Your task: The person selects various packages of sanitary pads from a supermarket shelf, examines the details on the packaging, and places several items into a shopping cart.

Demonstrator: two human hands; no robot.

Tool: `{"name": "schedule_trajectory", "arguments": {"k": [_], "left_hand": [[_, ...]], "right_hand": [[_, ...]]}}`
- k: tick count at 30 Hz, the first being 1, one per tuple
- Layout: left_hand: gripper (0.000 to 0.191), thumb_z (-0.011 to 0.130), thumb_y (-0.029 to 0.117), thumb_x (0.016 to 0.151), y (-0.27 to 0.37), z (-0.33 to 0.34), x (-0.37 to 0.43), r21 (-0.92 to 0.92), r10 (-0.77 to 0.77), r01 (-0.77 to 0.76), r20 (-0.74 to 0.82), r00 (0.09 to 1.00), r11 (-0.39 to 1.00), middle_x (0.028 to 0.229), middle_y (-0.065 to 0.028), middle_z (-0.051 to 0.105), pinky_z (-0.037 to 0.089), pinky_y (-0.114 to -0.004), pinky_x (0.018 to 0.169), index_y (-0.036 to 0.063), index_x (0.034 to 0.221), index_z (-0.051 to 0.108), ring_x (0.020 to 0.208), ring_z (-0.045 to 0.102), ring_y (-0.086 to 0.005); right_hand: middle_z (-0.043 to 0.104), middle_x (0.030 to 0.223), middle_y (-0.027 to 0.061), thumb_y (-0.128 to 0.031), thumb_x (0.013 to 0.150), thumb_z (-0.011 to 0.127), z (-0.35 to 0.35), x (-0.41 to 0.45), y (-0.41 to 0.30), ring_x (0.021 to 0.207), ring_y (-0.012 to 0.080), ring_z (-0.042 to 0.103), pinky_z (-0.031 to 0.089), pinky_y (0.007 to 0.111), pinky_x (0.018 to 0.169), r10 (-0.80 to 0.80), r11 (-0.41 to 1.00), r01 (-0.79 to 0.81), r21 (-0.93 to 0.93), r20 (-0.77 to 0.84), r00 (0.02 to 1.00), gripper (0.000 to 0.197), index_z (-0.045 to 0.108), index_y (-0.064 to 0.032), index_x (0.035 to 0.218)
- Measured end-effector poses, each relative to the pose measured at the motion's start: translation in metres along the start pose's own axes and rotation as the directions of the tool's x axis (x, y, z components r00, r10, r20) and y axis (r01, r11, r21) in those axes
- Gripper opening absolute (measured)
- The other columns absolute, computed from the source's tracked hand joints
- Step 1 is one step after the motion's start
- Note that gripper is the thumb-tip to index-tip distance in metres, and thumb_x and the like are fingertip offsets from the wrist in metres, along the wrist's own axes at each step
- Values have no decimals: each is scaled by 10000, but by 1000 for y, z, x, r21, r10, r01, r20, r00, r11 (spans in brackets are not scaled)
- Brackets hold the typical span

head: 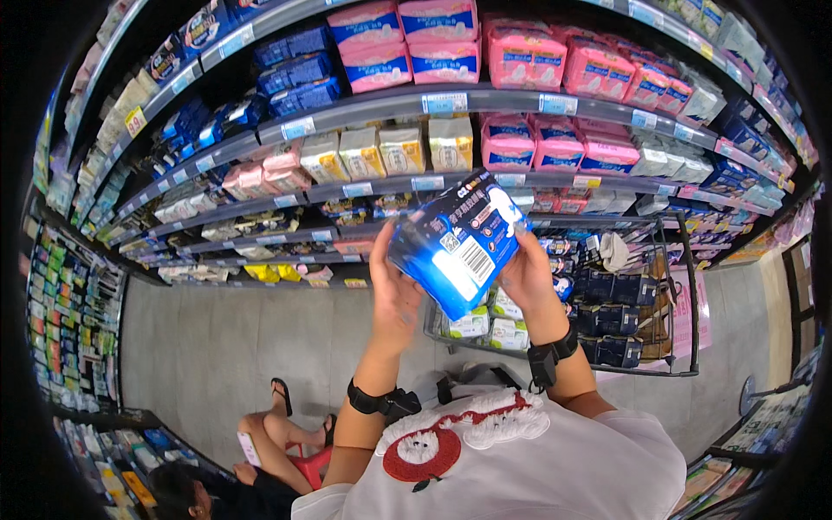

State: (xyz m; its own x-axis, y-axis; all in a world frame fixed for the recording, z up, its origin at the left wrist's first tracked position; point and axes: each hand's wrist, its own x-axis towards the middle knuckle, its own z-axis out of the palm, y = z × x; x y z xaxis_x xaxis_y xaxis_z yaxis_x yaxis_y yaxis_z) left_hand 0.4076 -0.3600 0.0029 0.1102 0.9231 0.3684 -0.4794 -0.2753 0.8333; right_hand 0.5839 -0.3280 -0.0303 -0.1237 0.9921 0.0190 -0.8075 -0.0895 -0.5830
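Note:
Between my two hands I hold up a blue plastic-wrapped package point(465, 250), which looks like a pack of sanitary pads. Its face towards me bears a barcode, a square code and printed writing. My left hand point(395, 286) grips its left side, the fingers partly behind it. My right hand point(528, 266) holds the right edge, with the thumb on the near face. Beneath and behind the pack, a wire shopping cart point(692, 312) is partly hidden. In it lie green-and-white packs point(510, 333) and several dark blue packs point(608, 318).
Ahead, curved-looking store shelves point(500, 101) carry pink packs point(526, 58), white-and-gold packs point(403, 153) and blue packs point(302, 97). At lower left, a person point(260, 448) sits on a red stool point(312, 463) holding a phone point(248, 448). Grey tiled floor point(247, 331) lies between.

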Motion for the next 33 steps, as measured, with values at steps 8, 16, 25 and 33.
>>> {"name": "schedule_trajectory", "arguments": {"k": [8, 16, 25, 33], "left_hand": [[371, 471, 184, 834, -20, -18, -5, -287, -411, 405, 41, 911, 868, 1018, -78, 548, 453, -262, 774, 15, 1156, 396, 908, 548, -135], [466, 560, 133, 793, -17, -38, -7, -274, -450, 461, 104, 887, 844, 1097, -68, 513, 416, -267, 822, -3, 1196, 369, 960, 508, -124], [426, 506, 80, 807, 43, -116, 1, -270, -168, 83, -310, 936, 959, 1101, -89, 474, 418, -294, 832, 16, 1193, 338, 993, 489, -160], [482, 487, 112, 826, 83, -209, 12, -256, -92, -2, -353, 931, 967, 1151, -98, 428, 400, -316, 860, 26, 1241, 259, 1028, 465, -177]], "right_hand": [[550, 854, 38, -228, 884, 435, -10, -2, -1, 708, 72, 515, 429, 205, 611, -224, 879, 161, -448, -90, 971, 412, 298, -116, 1257], [544, 918, 60, -107, 851, 459, 36, -2, 14, 738, 59, 480, 385, 180, 632, -309, 818, 219, -532, -85, 947, 421, 304, -82, 1241], [416, 1221, 87, -219, 859, 438, 85, 23, 96, 1017, 122, 452, 400, 233, 765, -82, 788, 288, -543, 372, 925, 488, 283, -56, 1292], [316, 1308, 80, -136, 753, 563, 153, 46, 176, 1062, 145, 429, 430, 226, 728, -23, 729, 299, -615, 415, 909, 660, 230, -77, 1320]]}}
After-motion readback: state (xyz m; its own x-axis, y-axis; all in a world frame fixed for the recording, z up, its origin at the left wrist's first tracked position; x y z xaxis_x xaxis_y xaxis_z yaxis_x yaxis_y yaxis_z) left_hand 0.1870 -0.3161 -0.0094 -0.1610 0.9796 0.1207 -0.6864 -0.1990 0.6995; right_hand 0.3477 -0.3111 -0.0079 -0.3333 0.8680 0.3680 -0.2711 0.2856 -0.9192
